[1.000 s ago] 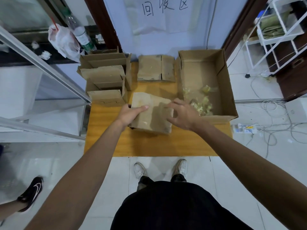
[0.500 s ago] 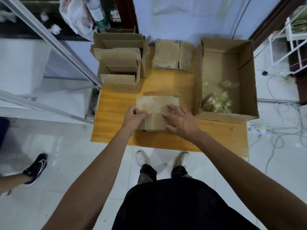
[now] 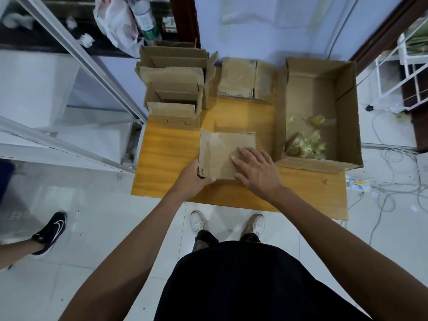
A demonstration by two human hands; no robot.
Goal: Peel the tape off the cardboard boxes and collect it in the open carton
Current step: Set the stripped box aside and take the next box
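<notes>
Head view: your L hand (image 3: 193,179) grips the near-left corner of the flat box (image 3: 222,149), R hand (image 3: 257,172) lies spread on top, so pin w/ L, lift a strip edge w/ R, peel low, drop by the tape wads (image 3: 308,144) in the open carton (image 3: 310,93) alongside.

The left hand (image 3: 194,179) is curled in a grip while the right hand (image 3: 258,173) lies palm-down, fingers spread.

Flat brown cardboard box (image 3: 222,149): matt, rough, corrugated at cut edge. Open brown cardboard carton (image 3: 347,107): same matt paper finish. Crumpled yellowish tape (image 3: 308,144) inside: glossy, see-thru plastic. Orange wood-grain table (image 3: 166,158): smooth, slight sheen. White tiled floor (image 3: 92,228): v. glossy, reflective. White plastic bag (image 3: 115,19): thin, shiny, creased.
</notes>
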